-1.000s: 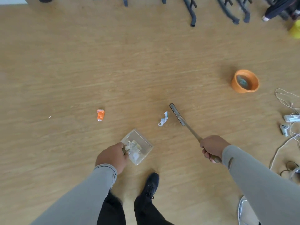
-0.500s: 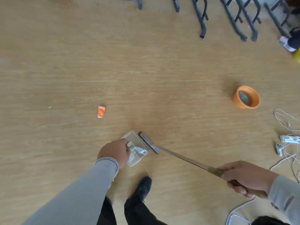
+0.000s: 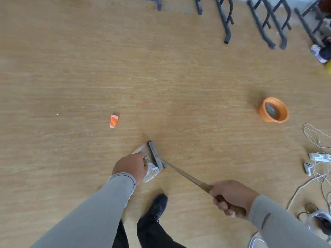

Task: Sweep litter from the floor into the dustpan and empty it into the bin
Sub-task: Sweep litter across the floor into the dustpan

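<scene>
While the person looks down at a light wooden floor (image 3: 161, 72), the left hand (image 3: 131, 167) holds the near end of a small clear plastic dustpan (image 3: 152, 175), which lies flat on the floor in front of a black shoe (image 3: 157, 206). The fingers curl under and are hidden, so how they sit on the handle cannot be told. The right hand (image 3: 231, 197) is wrapped round the brown wooden handle of a slim broom (image 3: 188, 177) with a metal shaft. Its narrow grey head (image 3: 155, 154) rests across the dustpan's open mouth. A crumpled white scrap of paper (image 3: 153, 168) lies inside the pan, just beside the broom head.

Judging the risks: the pan is light and shallow, so lifting the broom away sharply, or tipping the pan as it rises, could flick the white scrap back onto the floor. A crumpled orange wrapper (image 3: 114, 121) and a tiny white fleck (image 3: 57, 114) lie further left, well apart from the pan; a hard stroke could skid either one past the pan's lip. The round orange bin (image 3: 273, 111) stands well away to the right, so carrying a loaded pan that far invites spills. Loose white cables (image 3: 315, 138) near the bin could catch a foot or the broom.
</scene>
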`<state>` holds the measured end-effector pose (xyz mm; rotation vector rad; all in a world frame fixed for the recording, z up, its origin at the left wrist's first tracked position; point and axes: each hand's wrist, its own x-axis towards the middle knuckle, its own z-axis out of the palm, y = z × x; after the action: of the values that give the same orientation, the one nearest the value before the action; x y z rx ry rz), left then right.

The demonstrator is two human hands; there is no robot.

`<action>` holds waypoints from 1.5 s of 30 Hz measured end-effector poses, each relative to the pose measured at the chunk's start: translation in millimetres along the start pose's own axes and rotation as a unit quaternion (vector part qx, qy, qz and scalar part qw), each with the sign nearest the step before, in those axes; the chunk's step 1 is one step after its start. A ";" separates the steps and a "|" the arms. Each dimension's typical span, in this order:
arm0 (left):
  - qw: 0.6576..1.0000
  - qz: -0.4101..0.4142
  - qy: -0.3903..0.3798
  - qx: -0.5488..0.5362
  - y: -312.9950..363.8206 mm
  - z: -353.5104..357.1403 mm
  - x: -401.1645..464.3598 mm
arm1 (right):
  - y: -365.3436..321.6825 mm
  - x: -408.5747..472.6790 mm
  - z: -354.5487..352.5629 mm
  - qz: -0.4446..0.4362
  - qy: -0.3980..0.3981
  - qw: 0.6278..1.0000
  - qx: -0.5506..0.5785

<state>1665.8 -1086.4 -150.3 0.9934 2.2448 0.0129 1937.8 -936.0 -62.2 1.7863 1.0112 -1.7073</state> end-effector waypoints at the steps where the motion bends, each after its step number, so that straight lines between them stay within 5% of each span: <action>1: 1.000 -0.001 0.000 0.001 -1.4 0.8 -0.8 | 4.7 -5.5 -5.5 -0.004 -0.005 1.000 0.009; 17: 0.986 -0.102 0.007 -0.131 -80.1 -64.1 -68.2 | -25.7 -49.6 18.5 -0.103 0.032 0.993 -0.051; 30: 0.966 -0.174 0.074 -0.176 -212.5 -137.4 -82.5 | -119.5 -76.6 156.2 -0.118 0.037 0.988 -0.091; 45: 0.955 -0.201 0.066 -0.208 -322.3 -152.9 -20.2 | -224.1 -62.6 281.3 -0.100 0.105 0.971 -0.191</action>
<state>1376.0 -1290.5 -105.9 0.3139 2.3888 0.3661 1589.0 -1023.3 0.7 1.6746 1.5419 -1.3292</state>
